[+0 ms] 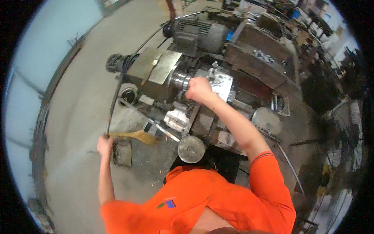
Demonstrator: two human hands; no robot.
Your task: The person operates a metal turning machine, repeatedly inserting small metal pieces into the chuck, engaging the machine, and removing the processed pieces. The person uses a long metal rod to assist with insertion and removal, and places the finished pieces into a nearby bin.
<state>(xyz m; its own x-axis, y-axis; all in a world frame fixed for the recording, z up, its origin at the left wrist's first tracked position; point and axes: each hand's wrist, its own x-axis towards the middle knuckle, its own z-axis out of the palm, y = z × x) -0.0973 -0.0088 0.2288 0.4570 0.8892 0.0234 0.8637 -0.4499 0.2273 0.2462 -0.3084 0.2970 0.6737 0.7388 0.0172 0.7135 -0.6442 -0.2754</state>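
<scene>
My left hand (104,146) is closed around the lower end of a long dark lever rod (115,97), which slants up to the headstock of a greasy lathe. Close beside that hand is a brush (142,136) with a pale handle and yellowish bristles; whether the hand touches it I cannot tell. Stretched forward, my right hand (200,89) is closed at the front of the shiny metal chuck (180,76). Whatever its fingers hold is hidden. Right of it lies a bright metal plate (223,84) with a bolt standing near it.
On the headstock cover (156,64) rests a small tool with a dark handle. A grey motor (200,37) stands behind. Round handwheels (191,149) and a slanting metal bar (150,121) lie near my body. At the right is a rusty metal box (261,56) holding small parts.
</scene>
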